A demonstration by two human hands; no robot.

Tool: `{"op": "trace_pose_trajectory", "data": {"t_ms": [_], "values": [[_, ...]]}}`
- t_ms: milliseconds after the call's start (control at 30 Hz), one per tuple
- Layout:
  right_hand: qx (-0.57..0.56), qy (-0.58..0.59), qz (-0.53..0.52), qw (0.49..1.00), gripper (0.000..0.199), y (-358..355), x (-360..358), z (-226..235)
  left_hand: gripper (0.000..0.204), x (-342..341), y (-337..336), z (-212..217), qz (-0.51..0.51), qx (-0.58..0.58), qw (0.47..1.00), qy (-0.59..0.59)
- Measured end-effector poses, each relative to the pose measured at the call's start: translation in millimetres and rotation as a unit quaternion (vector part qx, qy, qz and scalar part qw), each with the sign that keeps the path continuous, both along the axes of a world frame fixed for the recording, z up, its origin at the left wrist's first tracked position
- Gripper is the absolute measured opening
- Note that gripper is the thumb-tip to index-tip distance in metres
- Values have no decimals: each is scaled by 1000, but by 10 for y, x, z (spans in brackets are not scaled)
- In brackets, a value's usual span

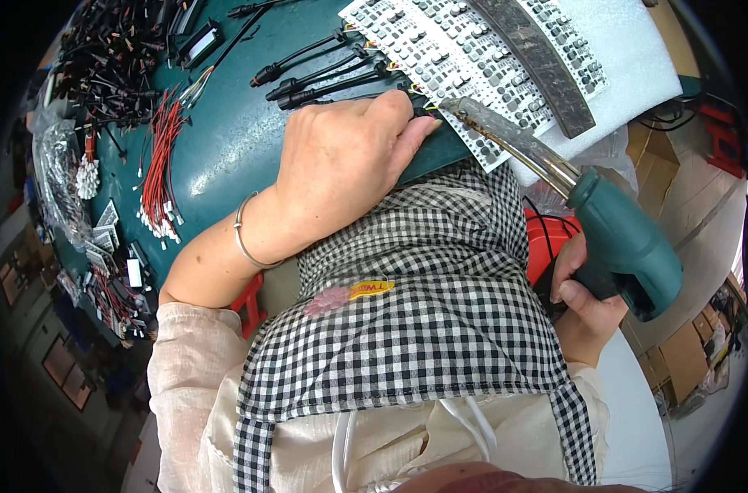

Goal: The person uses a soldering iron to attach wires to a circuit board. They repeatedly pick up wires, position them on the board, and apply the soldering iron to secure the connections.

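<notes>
In the upper middle of the frame the left hand is resting beside the edge of the white circuit boards; its fingers are curling closely and its thumb is pointing to the coloured wire ends, but the fingertips are hiding what lies between them, so I cannot tell if they are pinching a lead; at the right, the right hand is wrapping around the handle of the green soldering gun, and its grip is looking closed and firm; the gun's tip is pointing to the lower left corner of the boards, very near the left thumb; whether it is touching, I cannot tell.

If the tip is hot, a small slip of the right wrist could be burning that thumb; the black cables, lying close together in the upper middle, could be pulling a wire out of place if the left hand is shifting; the dark curved bar is lying across the boards, and a knock could be sliding it over the small parts.
</notes>
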State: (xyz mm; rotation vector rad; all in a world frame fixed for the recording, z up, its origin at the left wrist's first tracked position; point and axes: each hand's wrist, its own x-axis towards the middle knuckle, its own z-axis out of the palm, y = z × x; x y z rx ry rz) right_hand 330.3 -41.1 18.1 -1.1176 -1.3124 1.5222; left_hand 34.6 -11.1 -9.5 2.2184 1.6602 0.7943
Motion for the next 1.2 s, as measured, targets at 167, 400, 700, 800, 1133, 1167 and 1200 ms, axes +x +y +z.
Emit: {"op": "trace_pose_trajectory", "data": {"t_ms": [167, 400, 700, 800, 1133, 1167, 1200], "values": [[-36, 71, -8, 997, 63, 135, -76, 146, 21, -7, -8, 5, 1, 5, 1000, 3], [-7, 83, -5, 996, 68, 159, 2, 154, 22, -6, -13, -4, -1, 6, 1000, 12], [-14, 75, 16, 997, 67, 143, 73, 146, 17, -53, 7, -14, 7, -100, 988, -113], [-19, 73, 28, 997, 67, 133, 112, 146, 16, -54, 3, -12, 16, -148, 971, -186], [-21, 95, 38, 994, 65, 92, 152, 82, 17, 49, -31, -94, 5, 58, 998, -31], [-20, 96, 40, 994, 65, 85, 157, 76, 18, 47, -32, -103, 1, 72, 997, -18], [-20, 96, 42, 994, 65, 84, 160, 77, 19, 43, -31, -110, -3, 84, 996, -6]]}}
